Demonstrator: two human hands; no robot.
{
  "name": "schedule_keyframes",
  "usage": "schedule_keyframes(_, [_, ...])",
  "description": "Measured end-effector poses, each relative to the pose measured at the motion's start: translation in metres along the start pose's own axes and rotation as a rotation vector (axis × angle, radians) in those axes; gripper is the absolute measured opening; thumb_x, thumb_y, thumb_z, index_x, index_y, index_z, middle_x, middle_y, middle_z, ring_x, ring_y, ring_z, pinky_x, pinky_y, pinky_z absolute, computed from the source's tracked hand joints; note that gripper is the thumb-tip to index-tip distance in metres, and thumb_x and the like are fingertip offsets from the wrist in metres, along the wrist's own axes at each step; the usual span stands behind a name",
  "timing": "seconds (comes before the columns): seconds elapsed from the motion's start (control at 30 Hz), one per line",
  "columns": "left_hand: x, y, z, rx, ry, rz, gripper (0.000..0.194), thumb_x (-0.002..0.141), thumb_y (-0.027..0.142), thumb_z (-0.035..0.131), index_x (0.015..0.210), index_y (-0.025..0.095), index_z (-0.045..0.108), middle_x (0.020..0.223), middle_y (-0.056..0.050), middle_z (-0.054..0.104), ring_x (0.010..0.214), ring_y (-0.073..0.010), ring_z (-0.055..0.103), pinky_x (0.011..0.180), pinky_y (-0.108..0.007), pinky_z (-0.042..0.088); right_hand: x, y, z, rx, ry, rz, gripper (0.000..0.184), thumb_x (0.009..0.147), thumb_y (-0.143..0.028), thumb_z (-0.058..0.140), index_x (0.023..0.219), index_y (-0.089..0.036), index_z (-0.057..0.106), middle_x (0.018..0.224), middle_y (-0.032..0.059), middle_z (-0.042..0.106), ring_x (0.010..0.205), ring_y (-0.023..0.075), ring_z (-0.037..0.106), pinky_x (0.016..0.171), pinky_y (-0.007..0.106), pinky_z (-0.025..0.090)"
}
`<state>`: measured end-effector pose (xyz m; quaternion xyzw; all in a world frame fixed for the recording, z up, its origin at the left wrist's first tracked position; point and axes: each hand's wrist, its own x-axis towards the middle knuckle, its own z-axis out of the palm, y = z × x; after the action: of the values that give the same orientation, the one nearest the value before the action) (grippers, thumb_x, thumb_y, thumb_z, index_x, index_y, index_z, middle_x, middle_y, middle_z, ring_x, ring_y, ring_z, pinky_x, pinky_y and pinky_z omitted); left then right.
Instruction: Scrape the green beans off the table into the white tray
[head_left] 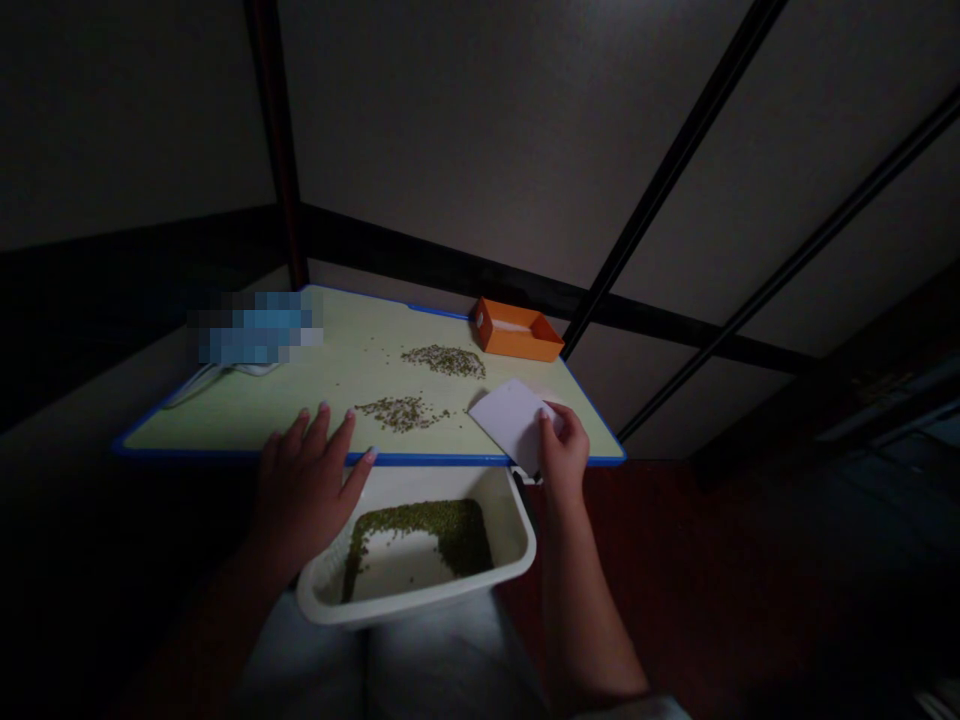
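Right hand [564, 445]: I pinch a white card [510, 415] by one edge, presumably leaving its face free, beside grain piles [448, 361] on the table [322, 345]; my left hand [307, 490], fingers fanned, holds nothing near the white basin [514, 530].

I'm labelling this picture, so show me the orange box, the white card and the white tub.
Orange box [521, 345]: head view, on its near wall.
White card [510, 420]: head view, middle of its flat face.
White tub [399, 564]: head view, bare patch of its floor.
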<state>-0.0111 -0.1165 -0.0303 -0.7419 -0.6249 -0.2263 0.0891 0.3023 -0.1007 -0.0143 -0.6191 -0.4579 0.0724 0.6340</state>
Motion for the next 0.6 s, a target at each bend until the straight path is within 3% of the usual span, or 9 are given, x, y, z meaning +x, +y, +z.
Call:
schedule_keyframes(0.33, [0.0, 0.001, -0.001, -0.033, -0.003, -0.014, 0.066, 0.096, 0.046, 0.026, 0.141, 0.007, 0.055, 0.154, -0.028, 0.046, 0.147, -0.0457, 0.037, 0.117, -0.063, 0.03, 0.007, 0.004, 0.009, -0.012, -0.015, -0.001, 0.036, 0.079, -0.049, 0.059, 0.094, -0.018, 0.071, 0.092, 0.0099, 0.076, 0.084, 0.0251, 0.064, 0.082, 0.038, 0.05])
schedule_keyframes(0.6, [0.0, 0.0, -0.001, -0.027, -0.013, -0.009, 0.066, 0.096, 0.046, 0.026, 0.142, 0.008, 0.053, 0.155, -0.028, 0.046, 0.147, -0.0457, 0.037, 0.116, -0.063, 0.031, 0.027, 0.003, 0.021, 0.058, -0.129, -0.053, 0.03, 0.078, -0.043, 0.059, 0.093, -0.021, 0.072, 0.098, 0.0077, 0.078, 0.092, 0.025, 0.067, 0.088, 0.039, 0.051])
